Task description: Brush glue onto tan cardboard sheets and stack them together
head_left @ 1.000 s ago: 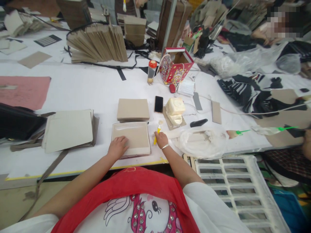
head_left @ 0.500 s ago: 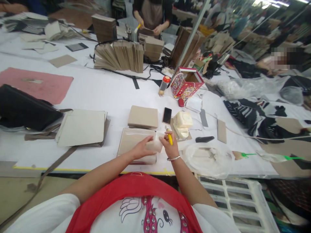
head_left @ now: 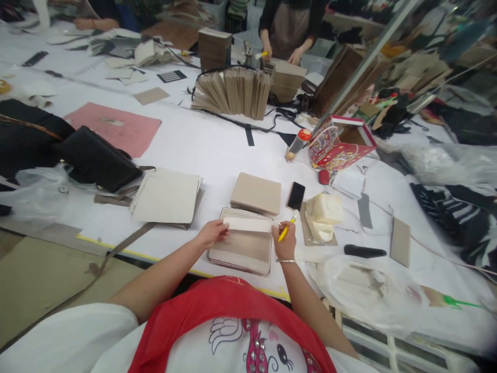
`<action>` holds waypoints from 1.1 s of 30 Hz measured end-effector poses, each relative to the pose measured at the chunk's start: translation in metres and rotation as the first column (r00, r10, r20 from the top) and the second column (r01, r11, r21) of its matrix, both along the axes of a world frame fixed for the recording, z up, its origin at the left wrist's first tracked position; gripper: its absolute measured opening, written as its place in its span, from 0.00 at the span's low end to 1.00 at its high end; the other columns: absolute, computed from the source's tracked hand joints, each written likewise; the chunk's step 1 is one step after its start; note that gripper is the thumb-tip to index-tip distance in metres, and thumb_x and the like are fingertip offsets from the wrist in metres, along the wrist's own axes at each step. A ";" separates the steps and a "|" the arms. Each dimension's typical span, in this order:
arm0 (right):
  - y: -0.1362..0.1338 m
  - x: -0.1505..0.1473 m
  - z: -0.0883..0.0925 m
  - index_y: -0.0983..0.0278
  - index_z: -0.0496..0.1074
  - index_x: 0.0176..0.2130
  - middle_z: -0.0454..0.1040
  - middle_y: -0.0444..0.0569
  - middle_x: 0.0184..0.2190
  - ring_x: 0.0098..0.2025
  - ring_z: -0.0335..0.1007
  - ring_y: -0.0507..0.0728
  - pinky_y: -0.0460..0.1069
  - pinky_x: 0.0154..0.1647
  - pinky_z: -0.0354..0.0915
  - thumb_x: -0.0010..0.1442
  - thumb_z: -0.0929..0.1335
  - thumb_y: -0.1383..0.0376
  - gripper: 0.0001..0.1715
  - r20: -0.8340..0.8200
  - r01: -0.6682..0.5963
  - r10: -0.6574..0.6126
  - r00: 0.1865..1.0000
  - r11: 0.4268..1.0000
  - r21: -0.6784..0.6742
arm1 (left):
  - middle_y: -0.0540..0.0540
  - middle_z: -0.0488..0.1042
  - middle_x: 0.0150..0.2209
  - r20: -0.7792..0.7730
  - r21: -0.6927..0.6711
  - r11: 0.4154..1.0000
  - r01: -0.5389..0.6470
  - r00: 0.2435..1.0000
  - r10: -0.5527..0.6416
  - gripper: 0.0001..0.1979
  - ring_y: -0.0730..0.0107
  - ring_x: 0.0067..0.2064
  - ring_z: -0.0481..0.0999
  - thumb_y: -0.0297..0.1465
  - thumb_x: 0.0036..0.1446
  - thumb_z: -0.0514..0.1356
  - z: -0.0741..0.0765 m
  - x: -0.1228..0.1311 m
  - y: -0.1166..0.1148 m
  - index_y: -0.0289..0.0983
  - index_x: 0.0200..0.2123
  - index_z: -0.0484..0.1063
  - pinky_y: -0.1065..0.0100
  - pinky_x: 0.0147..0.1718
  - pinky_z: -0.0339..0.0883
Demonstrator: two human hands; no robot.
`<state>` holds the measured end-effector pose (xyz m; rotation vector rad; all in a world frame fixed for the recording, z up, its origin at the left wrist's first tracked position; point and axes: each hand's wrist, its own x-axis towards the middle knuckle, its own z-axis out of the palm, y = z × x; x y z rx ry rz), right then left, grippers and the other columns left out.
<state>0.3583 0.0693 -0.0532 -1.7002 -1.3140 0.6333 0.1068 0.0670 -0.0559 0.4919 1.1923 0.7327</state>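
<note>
Since the earlier frame, the white strip [head_left: 248, 224] now spans the far edge of the board stack [head_left: 243, 251], my left hand [head_left: 212, 234] pinching its left end, my right hand [head_left: 284, 244] clenched on the yellow brush [head_left: 286, 231] at its right end; bare table [head_left: 174, 235] left of the stack.

A long white table [head_left: 202, 145] fills most of the room, brightly and evenly lit. A line of yellow tape [head_left: 116, 247] runs along the table's near edge. Below that edge, a dull tan floor [head_left: 34, 269] lies to the left and a white slatted rack [head_left: 392, 344] stands to the right. A metal post [head_left: 363, 70] slants up from the table's far right part.
</note>
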 end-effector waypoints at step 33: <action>0.032 -0.005 -0.048 0.64 0.61 0.43 0.70 0.46 0.30 0.28 0.66 0.54 0.47 0.30 0.59 0.55 0.60 0.62 0.15 0.404 -0.059 0.158 0.901 0.967 -0.247 | 0.49 0.70 0.19 -0.912 0.068 0.930 0.361 0.401 -0.089 0.17 0.69 0.26 0.68 0.46 0.45 0.57 -0.035 -0.008 0.060 0.37 0.20 0.68 0.71 0.24 0.54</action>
